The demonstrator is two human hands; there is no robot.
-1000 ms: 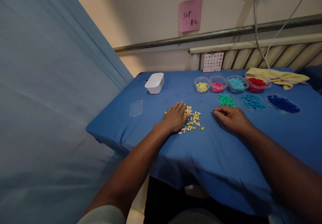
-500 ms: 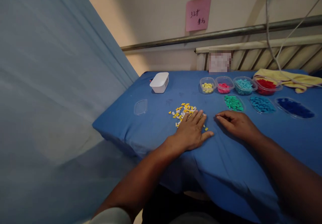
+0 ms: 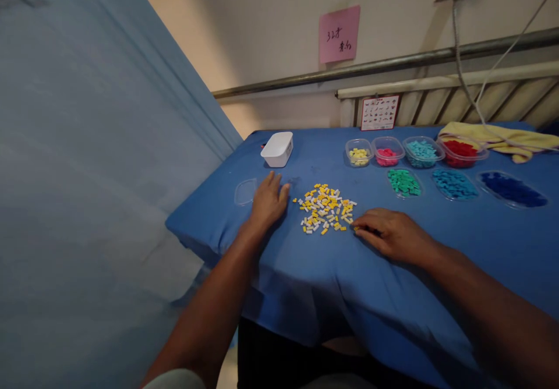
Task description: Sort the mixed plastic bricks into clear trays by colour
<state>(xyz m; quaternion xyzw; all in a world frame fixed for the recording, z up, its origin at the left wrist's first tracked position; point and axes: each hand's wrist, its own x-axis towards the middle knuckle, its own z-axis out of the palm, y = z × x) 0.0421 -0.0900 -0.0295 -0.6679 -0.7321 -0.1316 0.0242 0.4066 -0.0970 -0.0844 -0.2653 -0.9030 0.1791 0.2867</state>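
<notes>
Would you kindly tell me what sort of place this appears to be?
It seems to be a makeshift indoor work corner: a cloth-covered table bears loose small pieces and clear tubs, with a radiator behind it.

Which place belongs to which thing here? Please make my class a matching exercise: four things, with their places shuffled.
Things
1. Pink note
2. White container
3. Yellow cloth
4. Yellow and white pieces

Places
A. Spread between the left hand and the right hand
B. At the far right, next to the red pieces
C. On the wall, above the metal pipe
D. At the back left of the blue tablecloth

Pairs: 1-C, 2-D, 3-B, 4-A
</notes>
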